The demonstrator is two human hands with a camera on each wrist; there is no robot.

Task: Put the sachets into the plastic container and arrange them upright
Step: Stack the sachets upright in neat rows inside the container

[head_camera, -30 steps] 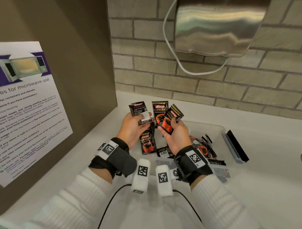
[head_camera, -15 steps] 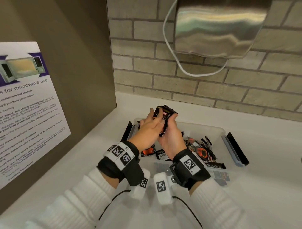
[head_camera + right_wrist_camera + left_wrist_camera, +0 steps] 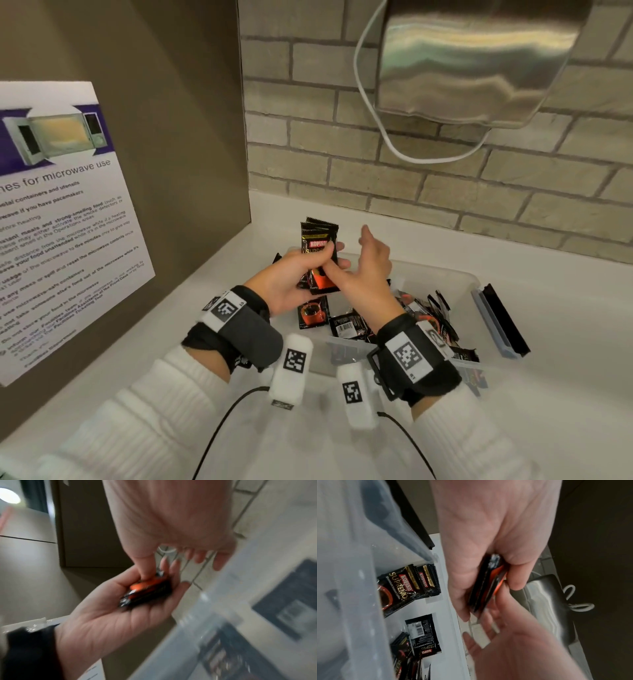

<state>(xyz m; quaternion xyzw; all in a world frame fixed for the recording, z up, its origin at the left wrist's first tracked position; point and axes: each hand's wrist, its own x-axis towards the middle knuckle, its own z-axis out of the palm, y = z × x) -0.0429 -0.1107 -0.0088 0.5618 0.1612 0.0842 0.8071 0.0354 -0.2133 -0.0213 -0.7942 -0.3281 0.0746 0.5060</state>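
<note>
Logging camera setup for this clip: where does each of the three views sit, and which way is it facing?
Head: worn on the head, looks forward and down at the plastic container; both hands and sleeves show.
Left wrist: looks along the left hand gripping the stack of sachets; right hand below.
Right wrist: blurred, looks along the right hand, thumb on the stack in the left palm.
All three share that stack.

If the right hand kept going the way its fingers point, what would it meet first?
Probably nothing near: the right hand points its open fingers up and away over the plastic container, toward the brick wall. Only its thumb touches the sachets. Depth is unclear.
</note>
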